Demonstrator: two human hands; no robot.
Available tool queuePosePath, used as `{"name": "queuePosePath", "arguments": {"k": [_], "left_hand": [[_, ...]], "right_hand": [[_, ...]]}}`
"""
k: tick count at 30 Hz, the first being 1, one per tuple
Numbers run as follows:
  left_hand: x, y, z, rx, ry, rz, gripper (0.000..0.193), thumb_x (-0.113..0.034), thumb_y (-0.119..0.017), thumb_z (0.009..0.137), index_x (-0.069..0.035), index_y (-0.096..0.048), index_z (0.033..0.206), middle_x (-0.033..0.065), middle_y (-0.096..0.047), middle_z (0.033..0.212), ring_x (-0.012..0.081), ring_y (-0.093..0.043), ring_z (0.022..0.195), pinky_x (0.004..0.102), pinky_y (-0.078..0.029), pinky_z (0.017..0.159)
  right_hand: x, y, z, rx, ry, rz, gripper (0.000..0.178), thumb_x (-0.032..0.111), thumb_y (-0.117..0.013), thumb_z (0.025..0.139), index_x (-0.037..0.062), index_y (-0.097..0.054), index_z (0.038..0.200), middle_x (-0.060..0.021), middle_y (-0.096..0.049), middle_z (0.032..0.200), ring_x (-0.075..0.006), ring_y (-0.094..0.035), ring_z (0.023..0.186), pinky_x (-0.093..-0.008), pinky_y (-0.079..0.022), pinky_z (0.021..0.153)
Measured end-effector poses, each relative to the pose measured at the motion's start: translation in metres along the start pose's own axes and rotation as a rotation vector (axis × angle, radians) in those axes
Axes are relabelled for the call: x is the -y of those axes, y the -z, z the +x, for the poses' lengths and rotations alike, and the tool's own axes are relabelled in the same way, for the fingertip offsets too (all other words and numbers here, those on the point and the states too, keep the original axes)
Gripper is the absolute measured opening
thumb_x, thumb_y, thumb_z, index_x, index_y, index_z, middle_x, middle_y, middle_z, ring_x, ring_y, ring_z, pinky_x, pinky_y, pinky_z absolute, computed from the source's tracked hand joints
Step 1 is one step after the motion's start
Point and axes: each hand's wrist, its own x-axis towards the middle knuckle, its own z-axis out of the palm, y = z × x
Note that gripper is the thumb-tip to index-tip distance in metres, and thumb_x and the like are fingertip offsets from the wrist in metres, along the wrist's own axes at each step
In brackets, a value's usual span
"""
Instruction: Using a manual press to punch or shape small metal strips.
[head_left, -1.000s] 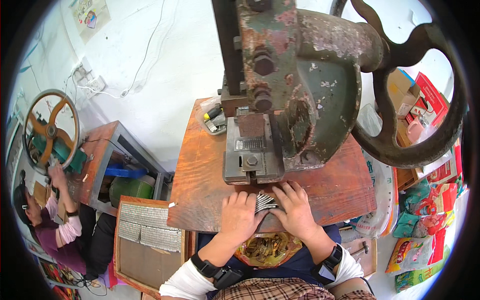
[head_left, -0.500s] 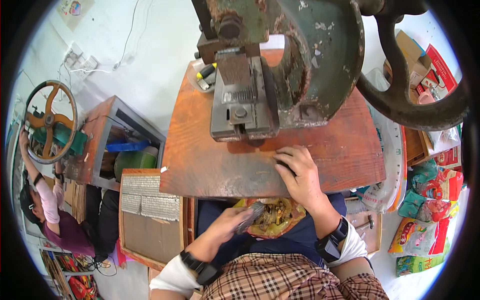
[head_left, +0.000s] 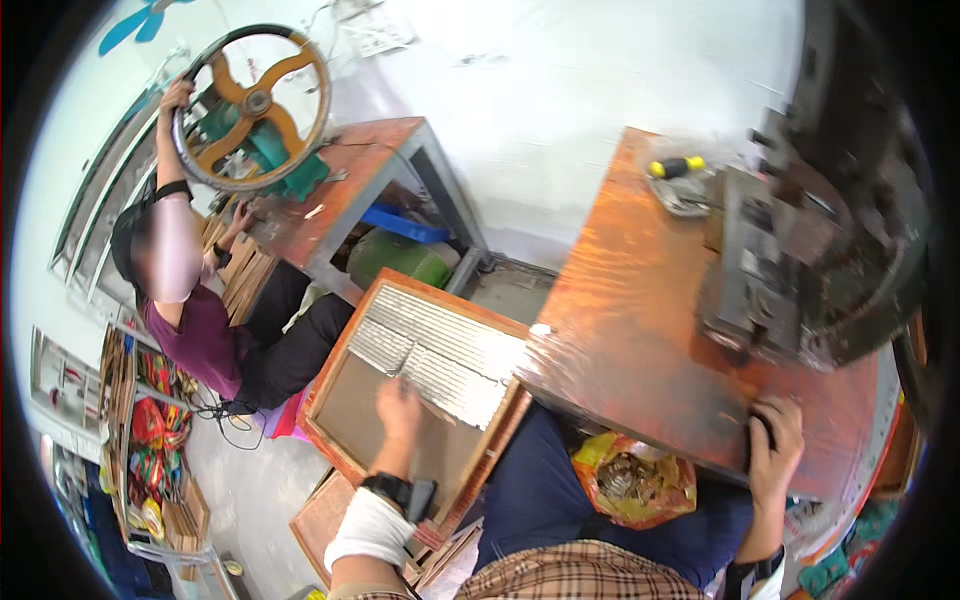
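Note:
My left hand (head_left: 399,412) is over a shallow wooden-framed tray (head_left: 355,408), its fingers curled together at the edge of rows of small silvery metal pieces (head_left: 440,345). It is blurred, and whatever it may hold is hidden. My right hand (head_left: 777,448) lies at the front edge of the wooden worktable (head_left: 610,300), fingers stretched over the top with nothing visible in them. A yellow and red plastic bag (head_left: 592,462) with brassy metal bits rests on my lap between the hands.
A heavy, dark press (head_left: 770,270) stands on the worktable, with a small container (head_left: 682,198) holding a yellow-black handled tool behind it. At left a person (head_left: 195,330) grips the handwheel (head_left: 258,102) of a green machine. Wooden boards (head_left: 180,510) stand at lower left.
The view has swung left. My left hand has moved from beside the bag, where it held a grey metal piece, to the tray. My right hand remains at the worktable's front.

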Motion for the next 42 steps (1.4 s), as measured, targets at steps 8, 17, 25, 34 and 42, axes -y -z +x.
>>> {"name": "queuePosePath", "arguments": {"k": [8, 17, 25, 34, 42], "left_hand": [[0.066, -0.013, 0.101, 0.29, 0.242, 0.292, 0.055, -0.041, -0.046, 0.091, -0.01, -0.038, 0.136, 0.012, -0.032, 0.145, 0.0327, -0.02, 0.137, 0.0681, -0.018, 0.099], [0.103, -0.015, 0.119, 0.055, 0.146, 0.11, 0.053, -0.03, -0.051, 0.09, -0.006, -0.038, 0.136, 0.0134, -0.034, 0.143, 0.0326, -0.024, 0.136, 0.0573, -0.018, 0.106], [0.135, -0.007, 0.106, 0.226, 0.014, 0.399, 0.055, -0.038, -0.044, 0.093, -0.004, -0.038, 0.135, 0.0102, -0.035, 0.144, 0.026, -0.027, 0.135, 0.0516, -0.019, 0.108], [0.164, 0.037, 0.096, 0.174, 0.124, 0.001, 0.05, -0.016, -0.07, 0.075, 0.0, -0.054, 0.12, 0.0212, -0.058, 0.117, 0.0325, -0.055, 0.11, 0.0379, -0.043, 0.093], [0.174, 0.045, 0.112, 0.283, 0.205, 0.039, 0.054, -0.017, -0.081, 0.06, -0.006, -0.064, 0.11, 0.0177, -0.066, 0.097, 0.029, -0.064, 0.091, 0.0339, -0.049, 0.081]], "right_hand": [[-0.009, -0.015, 0.006, 0.115, -0.05, -0.119, 0.012, -0.001, -0.057, 0.075, -0.0037, -0.059, 0.086, -0.016, -0.057, 0.092, -0.0319, -0.053, 0.092, -0.0409, -0.038, 0.09], [-0.025, -0.018, -0.005, 0.126, -0.087, -0.276, 0.017, 0.0, -0.054, 0.082, -0.0034, -0.058, 0.098, -0.0179, -0.053, 0.106, -0.033, -0.051, 0.1, -0.0374, -0.04, 0.088], [-0.022, -0.017, -0.006, 0.145, -0.095, -0.348, 0.018, 0.003, -0.053, 0.084, -0.0037, -0.058, 0.101, -0.0206, -0.053, 0.108, -0.0353, -0.051, 0.101, -0.0389, -0.039, 0.09], [-0.026, -0.015, -0.008, 0.165, -0.051, -0.386, 0.018, 0.002, -0.051, 0.086, -0.0035, -0.057, 0.102, -0.0194, -0.052, 0.107, -0.0343, -0.051, 0.1, -0.0371, -0.04, 0.088], [-0.02, -0.019, -0.004, 0.165, -0.077, -0.374, 0.018, 0.003, -0.05, 0.088, -0.0037, -0.056, 0.104, -0.0177, -0.051, 0.108, -0.0325, -0.051, 0.1, -0.0357, -0.041, 0.086]]}}
